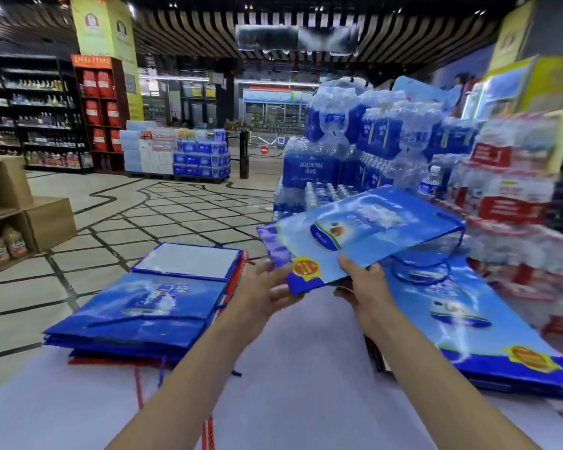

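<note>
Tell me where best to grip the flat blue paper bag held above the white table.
Take the flat blue paper bag by its near edge, from the person's side, thumb on top: it is folded thin, with cord handles dangling at the far end.

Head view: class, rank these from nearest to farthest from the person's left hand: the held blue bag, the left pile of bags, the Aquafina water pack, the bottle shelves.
1. Blue bag, held by the left hand itself.
2. Pile of bags, on the table just to its left.
3. Water pack, beyond the table, ahead and to the right.
4. Bottle shelves, far left across the floor.
</note>
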### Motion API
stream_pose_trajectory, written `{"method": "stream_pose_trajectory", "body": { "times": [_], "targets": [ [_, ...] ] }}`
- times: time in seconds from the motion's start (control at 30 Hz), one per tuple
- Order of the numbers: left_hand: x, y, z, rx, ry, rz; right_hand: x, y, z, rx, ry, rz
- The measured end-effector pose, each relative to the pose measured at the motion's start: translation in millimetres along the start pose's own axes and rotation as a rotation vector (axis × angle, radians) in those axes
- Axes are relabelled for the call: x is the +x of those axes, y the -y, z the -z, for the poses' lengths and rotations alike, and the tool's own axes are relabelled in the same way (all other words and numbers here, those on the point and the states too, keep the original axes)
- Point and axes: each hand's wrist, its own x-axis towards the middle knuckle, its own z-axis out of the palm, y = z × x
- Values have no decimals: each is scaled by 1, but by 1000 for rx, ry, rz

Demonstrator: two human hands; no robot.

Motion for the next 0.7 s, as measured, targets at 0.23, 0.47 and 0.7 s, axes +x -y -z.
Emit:
{"method": "stream_pose_trajectory", "body": {
  "times": [0.23, 0.47, 0.7],
  "targets": [
    [36, 26, -14, 150, -199, -39, 14, 45, 69, 209, -135, 36],
    [67, 39, -2, -207, -179, -69, 19, 51, 107, 234, -235, -12],
    [67, 60, -13, -145, 7, -123, -24, 6, 64, 103, 0, -87]
  ]
}}
